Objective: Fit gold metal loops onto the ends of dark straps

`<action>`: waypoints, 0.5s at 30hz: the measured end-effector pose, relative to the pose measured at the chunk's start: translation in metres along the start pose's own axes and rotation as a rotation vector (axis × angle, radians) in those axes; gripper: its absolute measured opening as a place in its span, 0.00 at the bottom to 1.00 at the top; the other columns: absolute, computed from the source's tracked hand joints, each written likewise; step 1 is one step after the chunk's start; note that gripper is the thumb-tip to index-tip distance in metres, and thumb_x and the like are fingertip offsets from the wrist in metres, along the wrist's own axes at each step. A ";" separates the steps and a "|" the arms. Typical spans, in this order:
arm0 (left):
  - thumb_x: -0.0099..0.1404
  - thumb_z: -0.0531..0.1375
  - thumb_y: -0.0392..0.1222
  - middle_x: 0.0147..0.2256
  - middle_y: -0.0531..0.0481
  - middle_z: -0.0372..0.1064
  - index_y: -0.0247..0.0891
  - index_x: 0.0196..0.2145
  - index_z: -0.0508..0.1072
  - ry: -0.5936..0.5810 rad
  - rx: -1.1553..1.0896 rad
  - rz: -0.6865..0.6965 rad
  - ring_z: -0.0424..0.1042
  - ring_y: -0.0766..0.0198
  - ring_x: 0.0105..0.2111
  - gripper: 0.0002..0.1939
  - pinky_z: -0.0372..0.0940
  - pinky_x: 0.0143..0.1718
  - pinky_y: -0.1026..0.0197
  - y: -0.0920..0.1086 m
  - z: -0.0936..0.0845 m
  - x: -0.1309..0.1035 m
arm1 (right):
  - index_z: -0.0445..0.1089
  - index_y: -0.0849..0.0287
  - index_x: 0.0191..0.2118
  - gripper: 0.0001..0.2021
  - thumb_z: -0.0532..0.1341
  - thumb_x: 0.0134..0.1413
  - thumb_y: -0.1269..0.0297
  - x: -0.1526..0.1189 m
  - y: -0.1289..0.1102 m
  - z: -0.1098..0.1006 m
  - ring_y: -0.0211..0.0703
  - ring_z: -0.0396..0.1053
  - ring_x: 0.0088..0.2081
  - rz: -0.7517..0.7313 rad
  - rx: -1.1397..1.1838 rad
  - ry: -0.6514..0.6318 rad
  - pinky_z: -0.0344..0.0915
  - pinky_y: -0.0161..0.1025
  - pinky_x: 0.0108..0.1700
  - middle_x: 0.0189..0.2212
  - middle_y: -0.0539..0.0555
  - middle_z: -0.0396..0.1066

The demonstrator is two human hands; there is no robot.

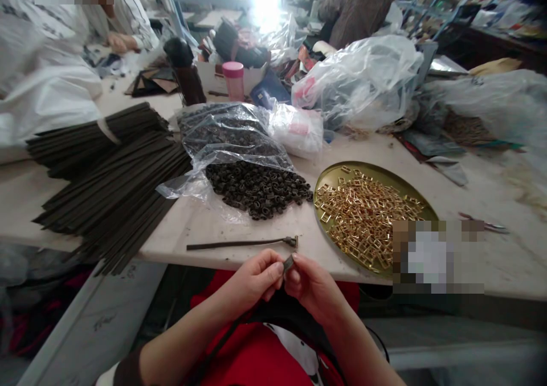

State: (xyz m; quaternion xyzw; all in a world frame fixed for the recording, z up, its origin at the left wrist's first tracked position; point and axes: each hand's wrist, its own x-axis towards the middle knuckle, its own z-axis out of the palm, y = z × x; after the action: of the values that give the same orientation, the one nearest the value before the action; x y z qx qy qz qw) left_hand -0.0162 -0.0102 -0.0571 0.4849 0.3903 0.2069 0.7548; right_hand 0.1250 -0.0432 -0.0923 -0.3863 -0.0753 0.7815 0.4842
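My left hand (262, 275) and my right hand (314, 286) meet just off the table's front edge, pinching the end of a dark strap (288, 263). Its long tail hangs down to the left across my lap; the fingers partly hide the held end. Right beyond my hands, another dark strap (239, 244) lies on the table with a small gold buckle (296, 241) at its right end. A heap of dark strap loops (260, 195) spills from a clear bag behind it. Many gold buckles (363, 215) fill a round gold tray (416, 192) to the right.
Bundled dark straps (115, 186) overhang the table's front edge at left. Pliers (487, 224) lie far right. Behind stand a dark bottle (186, 72), a pink-lidded jar (233, 81) and plastic bags (359, 81). A co-worker's hands (122, 43) are across the table at left.
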 end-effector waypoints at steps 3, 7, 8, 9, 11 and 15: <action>0.62 0.54 0.47 0.19 0.59 0.59 0.34 0.31 0.63 -0.004 -0.054 -0.015 0.56 0.76 0.17 0.12 0.50 0.19 0.70 0.001 0.000 -0.003 | 0.60 0.62 0.18 0.15 0.65 0.42 0.59 -0.001 0.001 0.001 0.26 0.50 0.17 0.046 0.049 0.015 0.47 0.27 0.19 0.13 0.43 0.54; 0.60 0.55 0.47 0.24 0.56 0.64 0.34 0.31 0.62 -0.043 -0.137 -0.064 0.61 0.76 0.18 0.12 0.53 0.20 0.71 -0.001 0.000 -0.005 | 0.60 0.61 0.18 0.17 0.61 0.47 0.56 -0.002 0.005 0.003 0.29 0.53 0.17 -0.061 -0.086 -0.016 0.51 0.29 0.21 0.13 0.45 0.57; 0.60 0.56 0.46 0.24 0.56 0.64 0.34 0.30 0.62 -0.041 -0.156 -0.072 0.61 0.76 0.17 0.11 0.54 0.19 0.71 -0.002 0.000 -0.006 | 0.60 0.61 0.18 0.17 0.60 0.48 0.56 -0.003 0.005 0.003 0.29 0.54 0.18 -0.097 -0.123 -0.016 0.51 0.30 0.22 0.13 0.45 0.57; 0.59 0.56 0.46 0.25 0.56 0.64 0.34 0.30 0.62 -0.030 -0.171 -0.074 0.61 0.76 0.17 0.12 0.54 0.18 0.71 -0.004 0.000 -0.006 | 0.60 0.61 0.19 0.16 0.60 0.48 0.56 -0.004 0.006 0.004 0.29 0.54 0.18 -0.133 -0.154 -0.006 0.51 0.30 0.22 0.13 0.45 0.57; 0.59 0.56 0.47 0.25 0.56 0.64 0.35 0.30 0.61 -0.010 -0.180 -0.071 0.61 0.77 0.16 0.12 0.52 0.16 0.71 -0.005 0.001 -0.007 | 0.60 0.60 0.20 0.15 0.60 0.49 0.57 -0.005 0.007 0.005 0.29 0.54 0.18 -0.196 -0.209 0.031 0.51 0.30 0.23 0.14 0.44 0.58; 0.58 0.56 0.45 0.24 0.56 0.65 0.35 0.30 0.61 -0.019 -0.158 -0.083 0.57 0.78 0.13 0.10 0.48 0.13 0.72 -0.002 0.002 -0.011 | 0.59 0.59 0.20 0.15 0.59 0.50 0.56 -0.010 0.010 0.009 0.30 0.55 0.19 -0.236 -0.276 0.062 0.52 0.31 0.24 0.14 0.44 0.58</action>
State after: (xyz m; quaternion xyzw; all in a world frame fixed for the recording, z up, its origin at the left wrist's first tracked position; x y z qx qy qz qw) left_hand -0.0218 -0.0202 -0.0544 0.4094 0.3853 0.2011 0.8022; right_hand 0.1143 -0.0538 -0.0857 -0.4615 -0.2118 0.6890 0.5171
